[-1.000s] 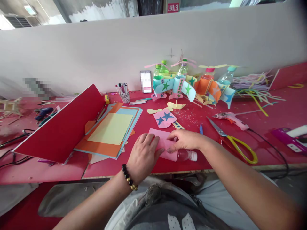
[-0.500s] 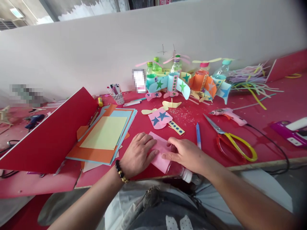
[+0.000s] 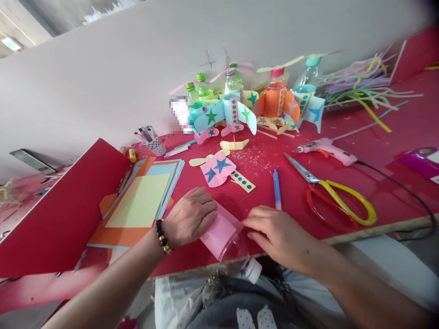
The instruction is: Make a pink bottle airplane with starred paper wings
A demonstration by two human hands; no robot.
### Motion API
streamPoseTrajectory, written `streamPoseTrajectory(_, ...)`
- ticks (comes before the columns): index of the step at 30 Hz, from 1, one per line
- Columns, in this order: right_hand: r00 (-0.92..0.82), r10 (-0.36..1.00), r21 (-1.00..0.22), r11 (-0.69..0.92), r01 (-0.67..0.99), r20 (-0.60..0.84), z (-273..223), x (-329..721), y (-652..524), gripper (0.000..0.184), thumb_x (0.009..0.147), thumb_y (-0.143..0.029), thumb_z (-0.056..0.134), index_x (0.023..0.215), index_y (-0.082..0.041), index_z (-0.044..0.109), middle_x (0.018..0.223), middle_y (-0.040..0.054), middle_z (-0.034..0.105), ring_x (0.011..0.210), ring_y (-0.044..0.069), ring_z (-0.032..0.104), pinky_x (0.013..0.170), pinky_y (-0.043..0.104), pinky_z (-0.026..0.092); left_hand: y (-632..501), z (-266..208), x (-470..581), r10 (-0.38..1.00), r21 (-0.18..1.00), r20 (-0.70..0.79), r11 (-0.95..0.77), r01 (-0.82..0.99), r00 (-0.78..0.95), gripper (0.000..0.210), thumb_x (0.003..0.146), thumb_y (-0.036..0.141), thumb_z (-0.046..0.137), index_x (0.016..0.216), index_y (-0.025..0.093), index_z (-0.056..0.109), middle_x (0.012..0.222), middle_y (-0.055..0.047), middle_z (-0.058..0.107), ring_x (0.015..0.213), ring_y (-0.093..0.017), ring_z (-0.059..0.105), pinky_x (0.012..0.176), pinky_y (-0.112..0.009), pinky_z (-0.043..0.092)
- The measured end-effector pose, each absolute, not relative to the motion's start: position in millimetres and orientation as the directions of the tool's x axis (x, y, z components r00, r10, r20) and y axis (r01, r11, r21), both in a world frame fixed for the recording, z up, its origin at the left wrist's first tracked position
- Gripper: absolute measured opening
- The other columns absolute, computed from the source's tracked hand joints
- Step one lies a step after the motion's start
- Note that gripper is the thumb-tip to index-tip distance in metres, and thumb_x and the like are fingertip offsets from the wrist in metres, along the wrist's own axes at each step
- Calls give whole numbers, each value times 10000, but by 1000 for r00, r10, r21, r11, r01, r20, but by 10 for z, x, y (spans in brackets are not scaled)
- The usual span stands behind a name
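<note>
A clear plastic bottle [image 3: 236,250] with a white cap [image 3: 253,270] lies on its side at the table's front edge, cap toward me. Pink paper [image 3: 221,232] is wrapped around its body. My left hand [image 3: 192,217] is closed over the paper-covered bottle from the left, its fingers pressed on the paper. On the other side, my right hand [image 3: 274,230] has its fingers half bent and apart, the tips at the right edge of the paper. Whether they touch it, I cannot tell. Beyond the bottle lies a pink paper piece with blue stars [image 3: 218,170] and a dotted yellow strip [image 3: 243,181].
To the right lie a blue pen [image 3: 277,189], large scissors [image 3: 322,187] and a pink glue gun [image 3: 327,150] with a cord. Coloured paper sheets [image 3: 137,201] and a red board [image 3: 65,205] are at left. Several decorated bottles [image 3: 276,93] stand at the back.
My right hand has moved off the top of the pink paper to its right edge. The bottle now shows more of its clear part. The camera view has shifted.
</note>
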State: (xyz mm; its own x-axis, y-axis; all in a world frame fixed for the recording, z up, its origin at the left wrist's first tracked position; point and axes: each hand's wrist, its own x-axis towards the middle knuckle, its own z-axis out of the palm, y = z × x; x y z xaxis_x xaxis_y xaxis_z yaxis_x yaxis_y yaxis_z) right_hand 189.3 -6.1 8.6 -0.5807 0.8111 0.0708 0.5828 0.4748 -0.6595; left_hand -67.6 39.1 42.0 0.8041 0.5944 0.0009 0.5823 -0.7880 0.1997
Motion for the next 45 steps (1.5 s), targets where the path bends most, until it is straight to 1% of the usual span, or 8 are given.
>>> streamPoseTrajectory(9,-708,659,-500,715,488,253,-27,1815,-137,162,865,-77,538,896,-145,682,998,99,695,868,220,545,803,360,489,498,461,-620,527,210,-54,-824,526,848,353,1017,247,307,979,171,650,932,-87,649,883,-225,575,926,-417,415)
streamPoseTrajectory(15,-724,605,-484,767,420,331,38,1803,-236,468,811,-73,528,1275,-52,593,1216,185,660,1007,257,582,922,409,496,532,473,-577,496,201,-59,-844,497,866,290,1008,241,370,1055,157,643,999,-80,622,942,-218,570,905,-412,443)
streamPoseTrajectory(18,-739,596,-471,774,423,316,29,1783,-311,618,813,-131,551,1426,-121,482,1419,201,539,1143,304,555,959,473,477,539,479,-569,504,191,-46,-843,503,862,292,1000,255,381,1093,154,638,1016,-85,608,936,-217,560,869,-399,455)
streamPoseTrajectory(26,-756,591,-413,786,460,282,70,1730,-464,579,862,-206,532,1429,-110,469,1471,209,491,1089,326,591,876,461,528,352,383,-617,736,118,160,-676,728,658,366,930,404,510,1190,180,637,1105,-136,598,1026,-316,532,921,-517,432)
streamPoseTrajectory(31,-733,618,-388,773,502,283,125,1702,-499,518,886,-222,521,1389,-101,504,1417,198,552,1033,317,616,848,445,549,82,215,-572,862,216,338,-463,860,379,353,987,379,490,1273,184,558,1243,-135,603,1210,-309,542,1041,-492,421)
streamPoseTrajectory(34,-729,622,-392,770,503,286,134,1674,-514,490,918,-244,488,1380,-82,509,1389,207,571,1039,314,619,848,437,555,-13,120,-536,888,293,349,-408,864,301,403,1025,384,416,1376,203,492,1391,-114,561,1414,-304,383,1144,-501,340)
streamPoseTrajectory(38,-729,621,-387,771,505,288,127,1631,-549,510,932,-260,474,1395,-46,482,1359,237,582,1079,321,619,884,443,548,-55,68,-540,899,353,309,-411,841,309,497,1043,380,343,1525,259,325,1541,-56,423,1517,-281,153,1209,-519,241)
streamPoseTrajectory(45,-763,583,-401,793,459,278,126,1639,-551,575,939,-308,488,1468,-104,392,1475,216,486,1160,303,602,938,432,530,-53,74,-631,879,422,301,-471,775,370,543,986,371,481,1506,376,325,1568,-18,354,1503,-342,156,1197,-641,165)
